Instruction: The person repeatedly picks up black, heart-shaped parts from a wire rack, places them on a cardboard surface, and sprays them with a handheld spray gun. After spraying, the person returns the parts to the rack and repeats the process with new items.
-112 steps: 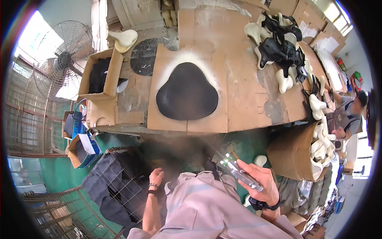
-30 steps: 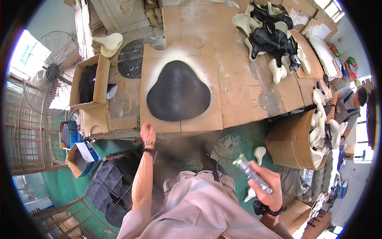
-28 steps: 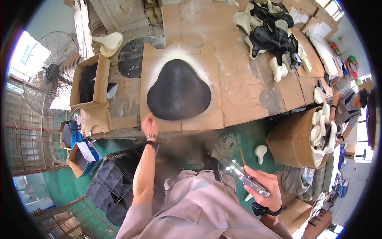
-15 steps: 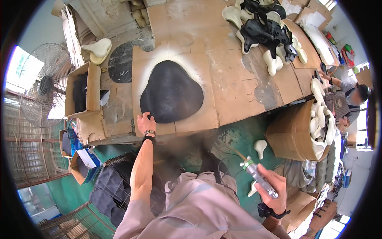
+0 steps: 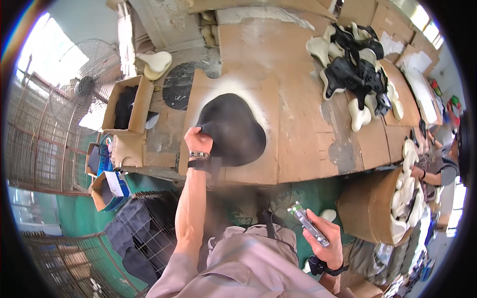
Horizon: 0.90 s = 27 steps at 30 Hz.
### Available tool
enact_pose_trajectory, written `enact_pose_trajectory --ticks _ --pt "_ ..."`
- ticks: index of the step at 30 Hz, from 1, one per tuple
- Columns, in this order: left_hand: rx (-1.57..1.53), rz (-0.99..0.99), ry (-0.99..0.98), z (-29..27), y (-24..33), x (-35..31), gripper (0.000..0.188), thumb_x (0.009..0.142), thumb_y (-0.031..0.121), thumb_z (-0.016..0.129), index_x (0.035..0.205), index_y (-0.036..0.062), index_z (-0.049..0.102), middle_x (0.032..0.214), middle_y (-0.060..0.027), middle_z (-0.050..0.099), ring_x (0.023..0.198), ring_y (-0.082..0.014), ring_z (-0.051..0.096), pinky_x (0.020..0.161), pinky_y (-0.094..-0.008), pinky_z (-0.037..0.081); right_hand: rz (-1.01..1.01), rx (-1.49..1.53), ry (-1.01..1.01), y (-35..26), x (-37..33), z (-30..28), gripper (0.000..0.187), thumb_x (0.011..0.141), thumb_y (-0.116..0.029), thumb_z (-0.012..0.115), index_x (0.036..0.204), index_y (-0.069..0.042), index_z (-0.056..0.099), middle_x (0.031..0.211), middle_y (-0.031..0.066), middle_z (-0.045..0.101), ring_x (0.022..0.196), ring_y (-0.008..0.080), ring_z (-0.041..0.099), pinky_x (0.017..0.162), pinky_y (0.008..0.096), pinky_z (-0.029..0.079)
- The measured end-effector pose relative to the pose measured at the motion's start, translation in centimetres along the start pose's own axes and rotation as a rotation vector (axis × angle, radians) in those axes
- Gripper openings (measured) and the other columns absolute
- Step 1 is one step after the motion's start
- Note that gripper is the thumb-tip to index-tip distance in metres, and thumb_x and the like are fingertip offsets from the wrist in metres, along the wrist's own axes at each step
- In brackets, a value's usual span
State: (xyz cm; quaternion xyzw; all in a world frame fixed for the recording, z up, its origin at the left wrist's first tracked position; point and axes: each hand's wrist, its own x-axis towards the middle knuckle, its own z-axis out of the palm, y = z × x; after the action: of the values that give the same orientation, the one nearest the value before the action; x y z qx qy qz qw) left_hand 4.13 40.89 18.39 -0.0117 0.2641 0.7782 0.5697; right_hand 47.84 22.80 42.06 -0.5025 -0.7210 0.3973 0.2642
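A black, rounded-triangular saddle cover piece (image 5: 238,133) lies on the cardboard-covered table, with a white spray haze around its far side. My left hand (image 5: 198,141) pinches its left edge, and that edge is drawn up off the cardboard. Low on the right, away from the table, my right hand (image 5: 329,242) is wrapped round a silver spray gun (image 5: 310,226) with green fittings at its front end. The spray gun points up and to the left, over the floor.
Cream saddle bases (image 5: 358,115) and black saddle parts (image 5: 355,69) are heaped at the table's far right. A tall carton (image 5: 365,206) of saddle bases stands at right, near another person (image 5: 437,166). At left are a small carton (image 5: 141,107), a fan (image 5: 85,85) and a wire basket (image 5: 159,226).
My left hand has lifted the near-left edge of the black cover piece and shifted it slightly. My right hand has moved a little left and down with the spray gun. The view has turned.
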Motion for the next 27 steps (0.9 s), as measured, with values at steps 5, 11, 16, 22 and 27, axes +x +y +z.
enact_pose_trajectory --ticks 5,11,16,22,27 --pt "-0.233 0.297 -0.125 10.4 5.9 -8.1 0.037 0.071 0.01 0.056 0.105 -0.0016 0.065 0.107 -0.0161 0.07 0.109 -0.0373 0.065 0.101 -0.0495 0.048 -0.095 0.011 -0.166 0.4 3.2 -0.5 0.061 0.072 0.008 0.074 0.132 -0.001 0.061 0.092 0.0194 0.069 0.077 0.0313 0.067 0.071 0.032 0.053" --pt "-0.262 0.637 0.016 7.6 11.3 -20.7 0.023 0.072 0.013 0.055 0.091 0.002 0.064 0.098 -0.0134 0.07 0.097 -0.0318 0.067 0.092 -0.0469 0.053 -0.241 0.017 -0.434 0.6 6.4 1.7 0.051 0.073 0.004 0.071 0.123 0.008 0.062 0.093 0.0209 0.069 0.077 0.0317 0.069 0.074 0.0341 0.053" --pt "-0.459 0.784 -0.039 1.3 8.8 -32.9 0.04 0.074 0.013 0.051 0.108 -0.0026 0.064 0.11 -0.0131 0.069 0.105 -0.0332 0.064 0.1 -0.0479 0.047 -0.365 -0.068 -0.705 0.1 8.1 4.6 0.048 0.083 -0.002 0.066 0.13 0.005 0.06 0.086 0.0096 0.064 0.072 0.0151 0.056 0.067 0.028 0.046" --pt "-0.645 1.163 0.259 -8.3 -0.9 -49.7 0.052 0.074 0.015 0.05 0.122 -0.0029 0.061 0.122 -0.0185 0.066 0.111 -0.0378 0.063 0.101 -0.052 0.047 -0.515 -0.073 -1.072 -2.3 9.0 7.4 0.049 0.088 -0.013 0.068 0.132 0.005 0.059 0.089 0.0072 0.065 0.075 0.0119 0.054 0.072 0.0278 0.047" --pt "-0.734 1.387 0.801 -9.6 -3.6 -60.7 0.048 0.071 0.019 0.052 0.114 -0.0024 0.059 0.107 -0.015 0.066 0.096 -0.0343 0.064 0.088 -0.0465 0.052 -0.528 -0.164 -1.181 -6.6 6.3 10.9 0.051 0.088 -0.012 0.068 0.134 0.006 0.058 0.09 0.0033 0.063 0.077 0.0101 0.053 0.071 0.0255 0.046"
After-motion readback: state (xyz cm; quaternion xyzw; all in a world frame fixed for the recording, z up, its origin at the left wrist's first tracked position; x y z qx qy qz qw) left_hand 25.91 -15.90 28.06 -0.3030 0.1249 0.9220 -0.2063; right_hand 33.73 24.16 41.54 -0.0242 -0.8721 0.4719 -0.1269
